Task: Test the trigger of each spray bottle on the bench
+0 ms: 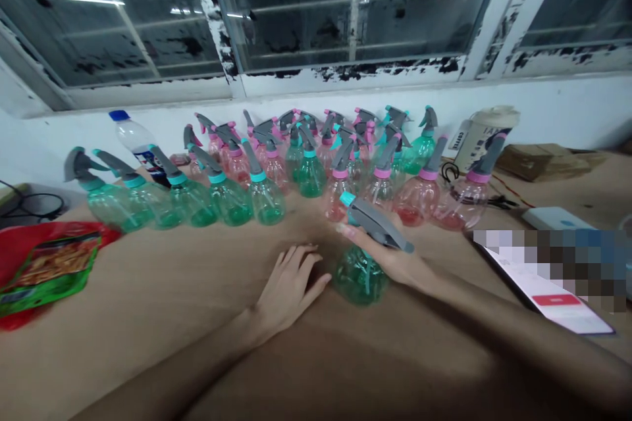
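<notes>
My right hand [390, 256] is wrapped round the neck of a green spray bottle [359, 279] with a grey and teal trigger head. The bottle is upright, its base at the tabletop. Just left of it, my left hand [291, 286] rests palm down with its fingers spread and nothing in them. Beyond my hands, several green spray bottles [234, 200] line up on the left. Several pink spray bottles [417, 200] stand to the right, close behind my right hand. A single green bottle [310, 174] stands between the two groups, with more bottles crowded behind it.
On the left lies a red and green snack packet [54, 266], with a blue-capped drink bottle [133, 135] farther back. A phone [557, 296], a white box [557, 218], a printed cup [488, 135] and a brown paper package [533, 159] are on the right. Windows rise behind the table.
</notes>
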